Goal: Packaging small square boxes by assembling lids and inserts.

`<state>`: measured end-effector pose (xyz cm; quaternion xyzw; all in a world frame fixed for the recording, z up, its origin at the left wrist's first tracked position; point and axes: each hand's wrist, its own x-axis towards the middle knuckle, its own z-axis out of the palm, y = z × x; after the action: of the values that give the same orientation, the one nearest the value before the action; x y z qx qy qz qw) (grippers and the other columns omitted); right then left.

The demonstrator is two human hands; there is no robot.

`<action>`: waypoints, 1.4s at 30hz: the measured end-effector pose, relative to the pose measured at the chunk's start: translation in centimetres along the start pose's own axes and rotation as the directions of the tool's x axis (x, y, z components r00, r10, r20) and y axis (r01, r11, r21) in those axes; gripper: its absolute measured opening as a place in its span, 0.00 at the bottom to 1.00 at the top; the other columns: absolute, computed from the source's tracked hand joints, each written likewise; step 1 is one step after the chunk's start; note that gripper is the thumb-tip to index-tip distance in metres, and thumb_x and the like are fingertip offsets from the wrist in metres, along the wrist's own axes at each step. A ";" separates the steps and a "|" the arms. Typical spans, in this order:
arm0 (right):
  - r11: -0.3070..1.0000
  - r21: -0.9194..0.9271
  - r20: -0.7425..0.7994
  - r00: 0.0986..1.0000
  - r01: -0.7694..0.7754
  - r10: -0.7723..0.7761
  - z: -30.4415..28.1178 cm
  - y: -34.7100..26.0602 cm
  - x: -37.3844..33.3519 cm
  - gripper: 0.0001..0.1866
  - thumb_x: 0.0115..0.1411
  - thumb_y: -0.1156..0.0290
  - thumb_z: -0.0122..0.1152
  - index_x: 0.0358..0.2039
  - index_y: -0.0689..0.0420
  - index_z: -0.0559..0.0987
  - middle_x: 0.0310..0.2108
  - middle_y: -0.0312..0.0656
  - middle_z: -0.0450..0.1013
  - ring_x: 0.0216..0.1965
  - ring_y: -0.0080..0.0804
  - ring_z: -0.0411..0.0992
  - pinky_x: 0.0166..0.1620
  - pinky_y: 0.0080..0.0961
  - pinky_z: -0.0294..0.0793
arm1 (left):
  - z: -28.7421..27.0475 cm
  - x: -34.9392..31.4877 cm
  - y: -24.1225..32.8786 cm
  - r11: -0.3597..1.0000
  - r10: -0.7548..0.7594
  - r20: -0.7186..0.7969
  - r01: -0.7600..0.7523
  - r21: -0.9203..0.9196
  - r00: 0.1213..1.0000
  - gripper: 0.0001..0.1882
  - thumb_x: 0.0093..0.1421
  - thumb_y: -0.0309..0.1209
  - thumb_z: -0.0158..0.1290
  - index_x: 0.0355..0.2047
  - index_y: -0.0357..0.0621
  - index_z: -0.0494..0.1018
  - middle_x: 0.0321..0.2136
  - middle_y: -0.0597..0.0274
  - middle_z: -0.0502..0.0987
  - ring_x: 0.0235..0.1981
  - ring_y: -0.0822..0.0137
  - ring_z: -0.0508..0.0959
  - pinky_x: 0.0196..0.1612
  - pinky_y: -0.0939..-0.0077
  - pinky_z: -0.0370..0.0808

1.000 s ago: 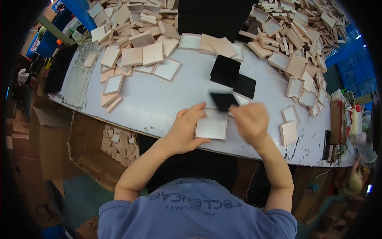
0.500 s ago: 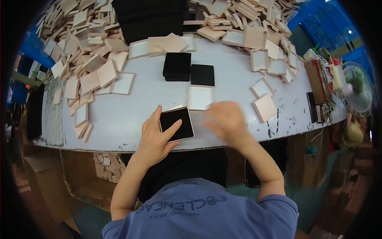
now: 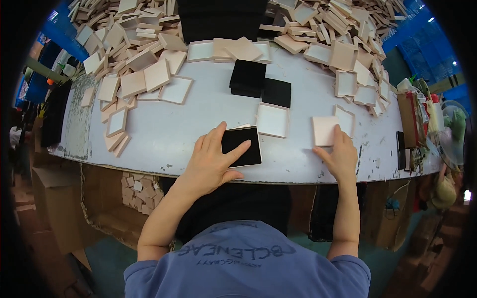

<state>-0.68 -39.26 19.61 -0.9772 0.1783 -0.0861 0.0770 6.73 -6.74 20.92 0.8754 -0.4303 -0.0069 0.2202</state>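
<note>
Nearest, the left hand [image 3: 211, 161] lies flat and open on a black pad [image 3: 241, 146] set in a shallow tray at the worktop [image 3: 169, 129] edge; this piece looks nearly finished. The right hand [image 3: 340, 154], fingers spread, touches a pale square tray [image 3: 325, 130]. Behind, an empty white tray [image 3: 272, 119], a few black pads [image 3: 258, 83] and big heaps of trays [image 3: 139, 54] seem not yet filled.

1. You get bright, even light from overhead on the pale tabletop [image 3: 164, 129].
2. Shadows stay soft and short.
3. Straight edges bend toward the black round rim.
4. The centre is sharp; the corners are dark.
</note>
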 end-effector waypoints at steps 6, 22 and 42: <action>0.856 -0.174 0.112 0.873 0.487 -0.474 -2.4 -0.9 3.2 0.40 0.32 0.69 0.68 0.50 0.60 0.65 0.52 0.51 0.62 0.52 0.48 0.61 0.53 0.40 0.58 | 1.2 -0.6 -0.3 0.993 -0.048 -0.098 0.037 -0.109 0.994 0.28 0.49 0.34 0.58 0.53 0.60 0.67 0.57 0.33 0.50 0.56 0.43 0.58 0.54 0.55 0.56; 0.435 0.610 -0.116 0.618 0.662 -0.778 0.5 -14.7 4.5 0.37 0.31 0.56 0.74 0.43 0.59 0.71 0.44 0.49 0.66 0.44 0.47 0.65 0.46 0.36 0.67 | 1.9 -0.6 -2.0 0.983 0.041 -0.325 -0.097 -0.158 0.945 0.49 0.43 0.36 0.62 0.63 0.53 0.46 0.59 0.29 0.44 0.40 0.50 0.71 0.47 0.61 0.63; 0.668 0.566 -0.225 0.870 0.483 -0.438 2.5 -10.6 10.1 0.21 0.48 0.70 0.61 0.43 0.62 0.72 0.44 0.48 0.68 0.48 0.45 0.65 0.51 0.34 0.64 | -0.2 0.8 -8.9 0.907 -0.409 -0.438 0.305 -0.289 0.801 0.25 0.52 0.38 0.54 0.47 0.37 0.64 0.52 0.49 0.61 0.55 0.49 0.58 0.53 0.49 0.51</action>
<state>12.72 -32.81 20.55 -0.9092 -0.1087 -0.1888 0.3547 13.98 -2.54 17.78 0.8864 -0.1840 0.1288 0.4048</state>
